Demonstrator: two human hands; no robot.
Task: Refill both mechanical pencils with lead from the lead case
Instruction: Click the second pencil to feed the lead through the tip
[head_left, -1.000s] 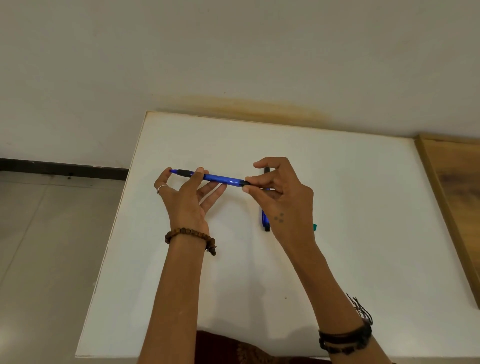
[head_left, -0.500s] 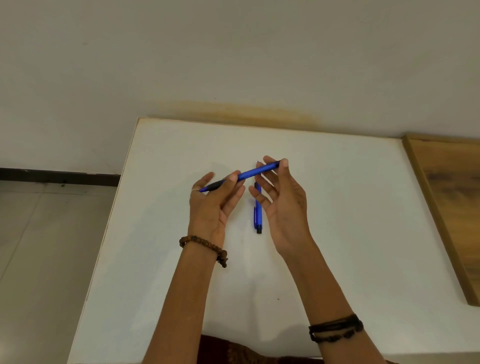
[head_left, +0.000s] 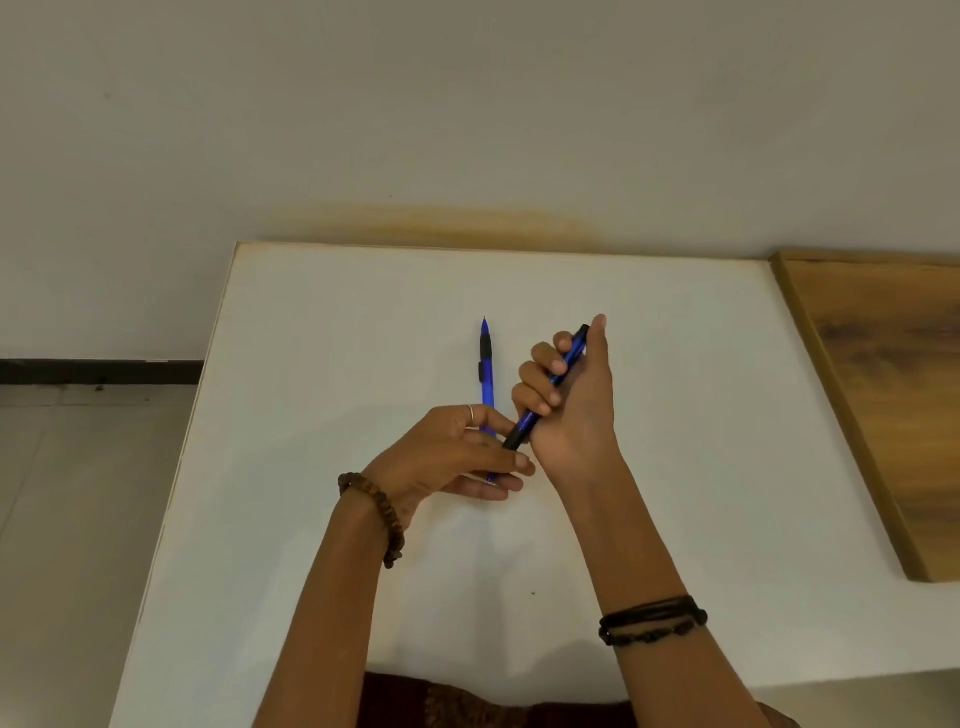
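My right hand (head_left: 571, 410) is wrapped around a blue mechanical pencil (head_left: 550, 387) held slantwise above the table, thumb on its upper end and black grip end pointing down-left. My left hand (head_left: 457, 452) meets that lower tip, which sits between the ringed finger and the fingers below. A second blue pencil (head_left: 486, 364) lies on the white table (head_left: 322, 364) with its point facing away from me; its near end is hidden behind my left hand. No lead case is in sight.
A wooden board (head_left: 883, 395) lies along the table's right side. A wall rises just behind the far edge. The tiled floor (head_left: 78, 493) drops off past the left edge.
The held pencil has swung from lying across to slanting steeply. My right hand now has it in a fist, and my left hand has slid down to its tip. The view moved closer.
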